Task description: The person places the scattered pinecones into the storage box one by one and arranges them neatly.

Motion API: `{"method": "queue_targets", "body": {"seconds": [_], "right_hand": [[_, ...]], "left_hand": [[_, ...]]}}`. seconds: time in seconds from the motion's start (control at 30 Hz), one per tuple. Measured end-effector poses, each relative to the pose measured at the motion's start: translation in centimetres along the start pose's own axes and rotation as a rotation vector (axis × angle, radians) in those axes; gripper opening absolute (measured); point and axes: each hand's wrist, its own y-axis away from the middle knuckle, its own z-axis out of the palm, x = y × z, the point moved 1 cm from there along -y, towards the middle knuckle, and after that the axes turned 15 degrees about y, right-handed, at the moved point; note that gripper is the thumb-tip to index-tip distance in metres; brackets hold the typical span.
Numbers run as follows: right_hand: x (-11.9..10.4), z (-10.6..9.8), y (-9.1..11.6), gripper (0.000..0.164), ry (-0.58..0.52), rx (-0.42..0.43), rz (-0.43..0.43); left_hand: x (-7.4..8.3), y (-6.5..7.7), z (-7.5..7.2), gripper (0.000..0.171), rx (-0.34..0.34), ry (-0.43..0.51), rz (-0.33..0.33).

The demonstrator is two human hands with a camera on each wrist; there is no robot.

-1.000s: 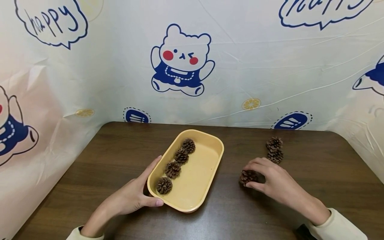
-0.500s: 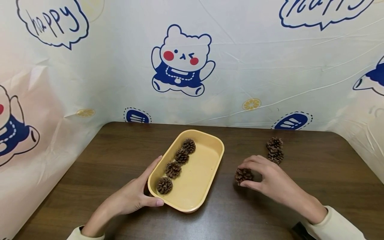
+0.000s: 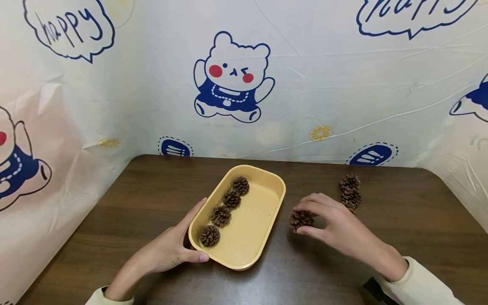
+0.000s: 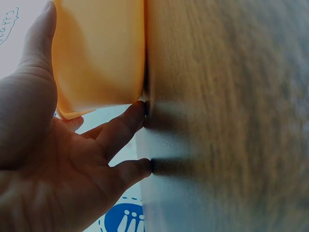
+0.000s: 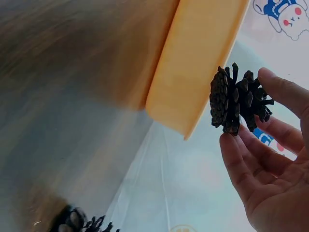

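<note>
My right hand point(image 3: 335, 222) pinches a brown pine cone point(image 3: 301, 219) between thumb and fingertips, to the right of the yellow tray point(image 3: 263, 235). In the right wrist view that pine cone point(image 5: 236, 99) is held above the table, near the tray's side wall point(image 5: 198, 63). My left hand point(image 3: 175, 248) holds the tray by its near left corner, the thumb at the rim. From the left wrist view, fingers point(image 4: 120, 128) reach along the tray's outer wall point(image 4: 101, 53), and fingertips touch the table. Several pine cones point(image 3: 220, 216) lie in a row along the tray's left side.
Behind my right hand, more pine cones point(image 3: 350, 183) sit close together on the dark wooden table point(image 3: 404, 212). A printed cloth point(image 3: 305, 84) with cartoon bears hangs along the back and sides. A black object point(image 3: 375, 290) shows at the right sleeve.
My right hand has carried its pine cone left, closer to the tray, with the cone clear of the other loose ones. The left hand and tray stay where they were.
</note>
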Motion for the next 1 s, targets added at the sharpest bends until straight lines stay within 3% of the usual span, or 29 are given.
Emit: {"method": "queue_targets", "body": {"seconds": [0.5, 1.0], "right_hand": [[-2.2, -0.1, -2.5, 0.037, -0.091, -0.021, -0.048], [-4.2, 1.3, -5.6, 0.035, -0.235, -0.15, -0.114]], "left_hand": [[-0.2, 0.0, 0.1, 0.127, 0.005, -0.002, -0.003], [-0.2, 0.0, 0.1, 0.127, 0.005, -0.007, -0.004]]}}
